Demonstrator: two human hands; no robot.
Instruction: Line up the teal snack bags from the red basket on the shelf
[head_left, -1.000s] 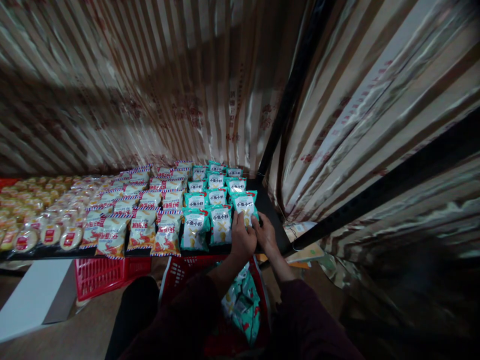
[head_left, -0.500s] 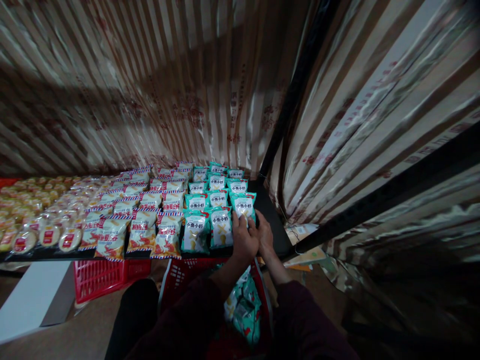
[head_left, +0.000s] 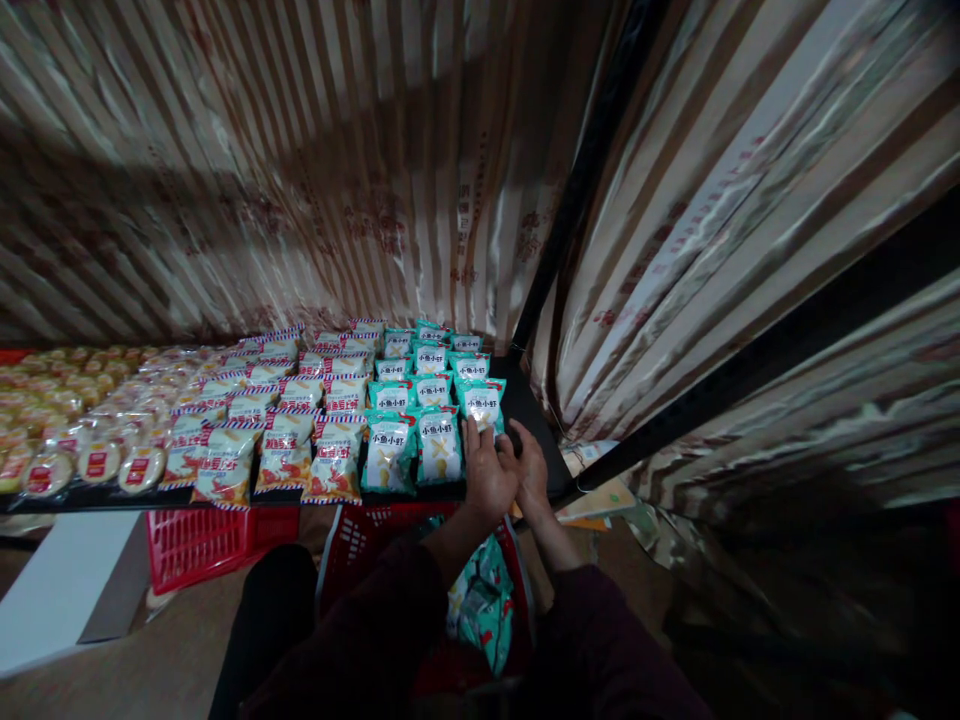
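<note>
Left hand is up against the lower front of a green packet, fingers touching, though whether they grip it, I can't tell! Right hand is just beside, fingers loose and unclenched. That packet sits in the rightmost column on the black shelf, and below, a red basket holds more green packs.

The left hand hid the bottom of a shiny green-and-white bag on the flat black shelf. Below the shelf, a dark purple sleeve covered part of a red plastic basket. Round pale wrapped cakes at the shelf's left end and a white box under it were cut off by the view's edge. The bag's smallest words were too tiny to read.
</note>
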